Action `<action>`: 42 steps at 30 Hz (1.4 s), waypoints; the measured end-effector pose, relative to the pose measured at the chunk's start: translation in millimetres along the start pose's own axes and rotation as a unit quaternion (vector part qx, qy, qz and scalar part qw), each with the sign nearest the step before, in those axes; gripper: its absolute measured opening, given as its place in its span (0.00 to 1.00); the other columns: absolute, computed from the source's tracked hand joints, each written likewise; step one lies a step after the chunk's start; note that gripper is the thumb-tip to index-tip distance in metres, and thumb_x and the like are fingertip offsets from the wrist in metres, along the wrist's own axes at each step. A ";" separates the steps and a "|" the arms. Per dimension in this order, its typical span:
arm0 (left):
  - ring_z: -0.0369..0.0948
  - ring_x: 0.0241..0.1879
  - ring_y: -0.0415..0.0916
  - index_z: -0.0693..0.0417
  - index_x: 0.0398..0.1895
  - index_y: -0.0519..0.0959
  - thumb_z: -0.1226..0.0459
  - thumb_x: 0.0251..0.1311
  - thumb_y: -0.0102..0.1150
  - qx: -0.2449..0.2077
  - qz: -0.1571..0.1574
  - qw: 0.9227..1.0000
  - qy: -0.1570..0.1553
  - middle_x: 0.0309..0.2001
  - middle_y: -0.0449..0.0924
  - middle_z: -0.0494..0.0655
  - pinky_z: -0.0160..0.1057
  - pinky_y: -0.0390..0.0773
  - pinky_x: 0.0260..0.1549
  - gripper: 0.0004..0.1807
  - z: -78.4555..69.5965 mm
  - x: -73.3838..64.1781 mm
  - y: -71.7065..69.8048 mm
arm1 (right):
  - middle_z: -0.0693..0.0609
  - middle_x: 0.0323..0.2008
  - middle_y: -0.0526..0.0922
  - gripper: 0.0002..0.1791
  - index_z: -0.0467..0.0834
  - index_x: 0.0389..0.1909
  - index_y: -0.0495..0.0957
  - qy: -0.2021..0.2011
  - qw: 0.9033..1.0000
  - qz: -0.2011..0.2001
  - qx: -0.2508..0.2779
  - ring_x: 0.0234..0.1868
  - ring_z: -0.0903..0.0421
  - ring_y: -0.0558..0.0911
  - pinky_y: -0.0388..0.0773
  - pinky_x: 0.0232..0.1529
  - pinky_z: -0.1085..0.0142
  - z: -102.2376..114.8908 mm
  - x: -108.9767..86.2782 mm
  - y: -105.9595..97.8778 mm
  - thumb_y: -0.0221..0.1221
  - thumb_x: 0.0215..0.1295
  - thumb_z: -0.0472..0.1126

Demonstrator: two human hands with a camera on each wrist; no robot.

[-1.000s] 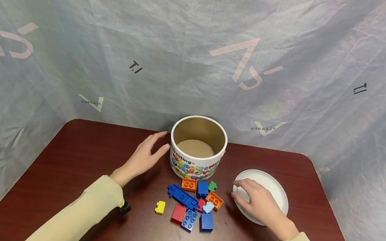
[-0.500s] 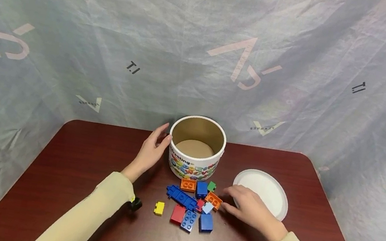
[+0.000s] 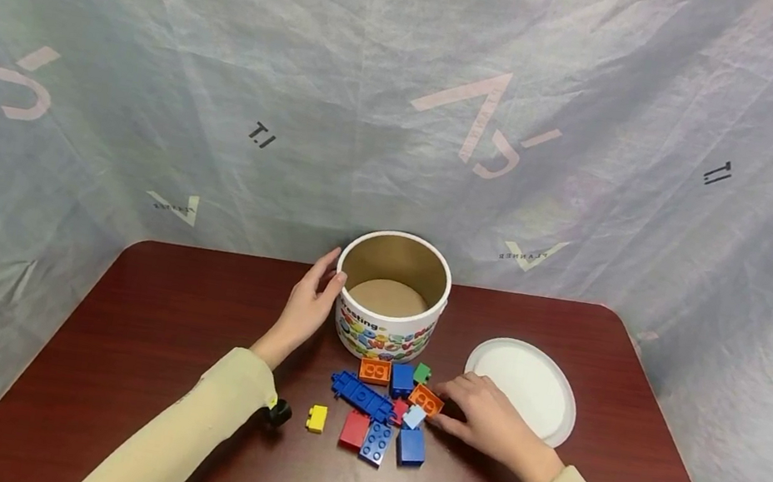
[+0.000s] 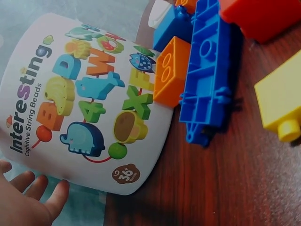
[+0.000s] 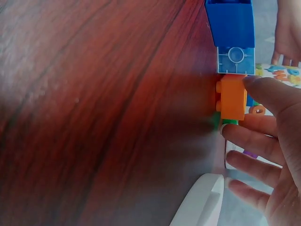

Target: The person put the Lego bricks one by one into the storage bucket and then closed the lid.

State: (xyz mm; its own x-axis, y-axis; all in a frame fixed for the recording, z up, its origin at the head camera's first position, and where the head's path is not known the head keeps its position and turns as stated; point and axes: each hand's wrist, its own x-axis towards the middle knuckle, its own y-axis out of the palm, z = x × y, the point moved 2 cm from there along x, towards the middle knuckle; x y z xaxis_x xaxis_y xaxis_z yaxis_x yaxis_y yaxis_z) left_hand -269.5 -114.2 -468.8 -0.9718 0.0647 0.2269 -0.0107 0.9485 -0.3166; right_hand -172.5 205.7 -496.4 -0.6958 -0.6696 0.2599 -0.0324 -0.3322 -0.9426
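My left hand rests against the left side of a white printed bucket, fingers fairly straight; the bucket's brown inside holds nothing. In the left wrist view the fingertips lie by its wall. My right hand has thumb and index finger on opposite sides of an orange building brick, pinching it where it lies on the table. The right wrist view shows the thumb at one edge of that orange brick and the other fingers spread. A light blue brick sits right beside it.
More building bricks lie before the bucket: a long blue piece, a red brick, a yellow brick, a green brick and several others. A white round lid lies on the dark red table behind my right hand.
My right hand has moved left from over the lid to the orange brick and closed its thumb and index finger about it. My left hand has come up against the bucket.
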 end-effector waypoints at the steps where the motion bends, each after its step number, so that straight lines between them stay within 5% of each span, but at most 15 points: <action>1: 0.53 0.74 0.65 0.49 0.82 0.62 0.56 0.80 0.51 0.003 -0.001 1.000 0.000 0.77 0.65 0.55 0.57 0.71 0.68 0.30 0.4 -0.1 0.3 | 0.54 0.39 0.86 0.18 0.44 0.48 0.86 0.000 1.000 -0.001 -0.002 0.42 0.56 0.81 0.80 0.48 0.55 0.6 0.0 -0.2 0.72 0.64 0.51; 17: 0.49 0.79 0.55 0.48 0.83 0.60 0.52 0.81 0.49 -0.004 0.010 1.000 -0.006 0.80 0.60 0.51 0.56 0.57 0.76 0.32 0.9 -1.8 2.4 | 0.53 0.40 0.88 0.20 0.43 0.45 0.88 0.005 1.000 -0.012 -0.023 0.48 0.50 0.82 0.78 0.54 0.51 2.7 0.0 -3.6 0.75 0.60 0.53; 29: 0.49 0.80 0.54 0.49 0.83 0.59 0.53 0.81 0.49 -0.009 0.014 1.000 -0.002 0.80 0.59 0.51 0.55 0.56 0.77 0.32 3.4 -0.8 3.7 | 0.53 0.39 0.87 0.16 0.43 0.43 0.87 0.020 0.999 -0.003 -0.037 0.47 0.50 0.82 0.78 0.54 0.50 1.8 -1.3 -10.7 0.75 0.60 0.48; 42: 0.49 0.80 0.54 0.49 0.83 0.59 0.53 0.81 0.49 -0.015 0.012 1.000 -0.008 0.80 0.59 0.50 0.56 0.57 0.76 0.32 4.4 -1.8 3.0 | 0.52 0.39 0.86 0.17 0.43 0.43 0.86 0.019 0.998 -0.049 -0.037 0.47 0.49 0.82 0.80 0.52 0.50 2.1 -2.3 -42.3 0.77 0.55 0.43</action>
State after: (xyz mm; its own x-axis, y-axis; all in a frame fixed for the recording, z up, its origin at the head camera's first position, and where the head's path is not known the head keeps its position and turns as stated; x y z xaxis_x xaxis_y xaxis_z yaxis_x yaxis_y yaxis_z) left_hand -268.8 -112.8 -474.1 -0.9752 0.0825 0.2052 0.0188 0.9555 -0.2944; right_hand -168.1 219.9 -456.7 -0.7140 -0.6096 0.3444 -0.1530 -0.3442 -0.9264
